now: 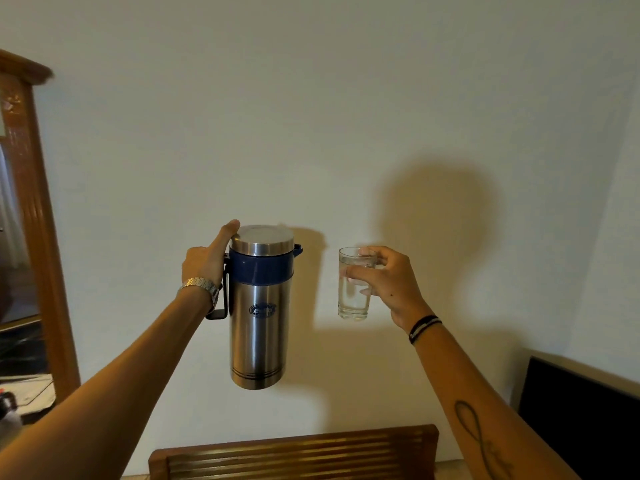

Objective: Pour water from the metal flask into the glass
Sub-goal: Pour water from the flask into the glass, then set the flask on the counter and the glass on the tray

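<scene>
Two hands are raised before a plain wall: the left hand (207, 261) grips the black handle of an upright brushed-steel metal flask (259, 313), thumb on its lid. Well apart, the right hand (388, 282) pinches a clear cylindrical glass (354, 289), holding water.

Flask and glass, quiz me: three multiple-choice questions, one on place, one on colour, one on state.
1. Which hand holds the flask?
A. left B. right C. neither

2. What colour is the flask's collar?
A. red B. blue C. green

3. How does the flask stand?
A. tipped over the glass B. upside down C. upright, lid on

Key: 1 A, the left hand has its grip on the handle, while the right hand holds the glass. 2 B, the band under the lid is blue. 3 C, it hangs vertical with the lid in place.
</scene>
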Tool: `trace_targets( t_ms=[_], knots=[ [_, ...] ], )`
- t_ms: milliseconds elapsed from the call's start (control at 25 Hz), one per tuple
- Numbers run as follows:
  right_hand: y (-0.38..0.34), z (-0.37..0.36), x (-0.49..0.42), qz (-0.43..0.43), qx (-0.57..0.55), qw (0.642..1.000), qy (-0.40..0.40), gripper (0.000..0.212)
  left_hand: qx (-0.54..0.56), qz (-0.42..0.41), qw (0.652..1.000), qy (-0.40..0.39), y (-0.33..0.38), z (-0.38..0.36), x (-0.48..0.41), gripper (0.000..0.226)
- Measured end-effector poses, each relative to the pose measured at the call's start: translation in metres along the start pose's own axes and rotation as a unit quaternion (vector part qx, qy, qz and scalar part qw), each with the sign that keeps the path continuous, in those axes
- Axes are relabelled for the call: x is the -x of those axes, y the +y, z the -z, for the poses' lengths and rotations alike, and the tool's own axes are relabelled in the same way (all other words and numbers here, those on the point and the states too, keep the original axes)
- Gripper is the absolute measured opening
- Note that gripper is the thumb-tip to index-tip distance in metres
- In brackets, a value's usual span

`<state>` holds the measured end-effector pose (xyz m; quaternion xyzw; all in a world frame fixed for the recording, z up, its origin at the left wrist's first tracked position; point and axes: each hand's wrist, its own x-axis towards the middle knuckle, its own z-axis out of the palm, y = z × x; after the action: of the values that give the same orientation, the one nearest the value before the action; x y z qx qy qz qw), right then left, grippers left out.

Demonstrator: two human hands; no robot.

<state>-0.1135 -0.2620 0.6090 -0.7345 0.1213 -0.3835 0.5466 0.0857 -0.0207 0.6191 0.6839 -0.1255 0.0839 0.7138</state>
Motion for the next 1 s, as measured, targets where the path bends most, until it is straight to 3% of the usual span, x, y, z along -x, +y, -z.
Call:
trace_targets(
  t_ms=[400, 720, 1000],
  knots=[
    [0.053, -0.006, 0.008, -0.005, 0.043, 0.999, 0.002, 0.060, 0.012, 0.031, 0.999, 0.010, -0.059, 0.004, 0.003, 0.085],
    [0.172, -0.027, 0.054, -0.029, 0.104, 0.993, -0.046, 0.062, -0.014, 0.116, 0.993, 0.017, -0.198, 0.012, 0.052, 0.067],
    [0.293, -0.044, 0.114, -0.118, 0.126, 0.980, -0.101, 0.071, -0.036, 0.205, 0.978, 0.016, -0.333, 0.030, 0.107, 0.055]
  ],
)
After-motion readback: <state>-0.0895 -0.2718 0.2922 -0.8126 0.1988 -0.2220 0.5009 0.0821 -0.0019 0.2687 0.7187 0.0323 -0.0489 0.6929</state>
